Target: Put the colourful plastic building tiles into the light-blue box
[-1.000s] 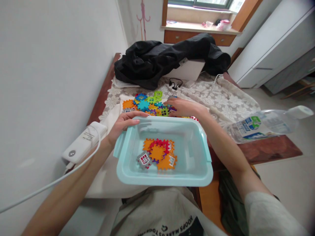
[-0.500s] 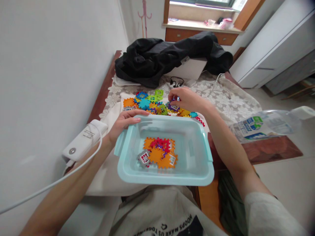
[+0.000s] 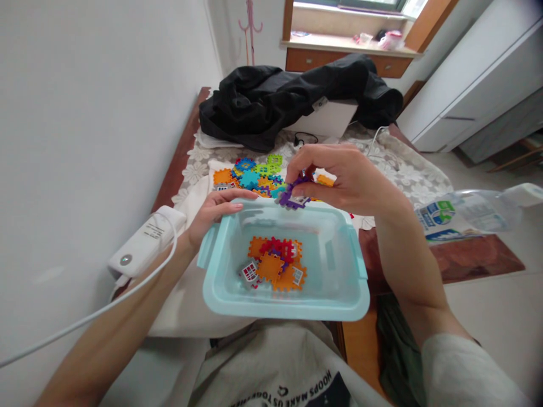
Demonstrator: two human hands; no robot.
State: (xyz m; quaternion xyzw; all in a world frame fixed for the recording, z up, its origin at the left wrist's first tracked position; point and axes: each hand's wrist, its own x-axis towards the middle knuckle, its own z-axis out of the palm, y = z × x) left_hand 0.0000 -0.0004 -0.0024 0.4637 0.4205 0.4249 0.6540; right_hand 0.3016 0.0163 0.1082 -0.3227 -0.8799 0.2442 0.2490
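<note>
R. hand (image 3: 352,175) pinches purple tile (image 3: 291,198) nr. tub (image 3: 284,312) clasped by L. hand (image 3: 212,213); prob. carry step, release needing reach inward.

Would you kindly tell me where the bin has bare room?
Free: inside the bin, between the piled pieces and its right wall. Crowded: its left and middle, and the far rim, where the right hand holds a purple piece, with the colourful heap beyond.

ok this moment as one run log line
left hand on rim of teal tub | right hand pinching purple piece near far rim | inside tub: loose pieces, orange, red, grey | piece heap beyond tub
</note>
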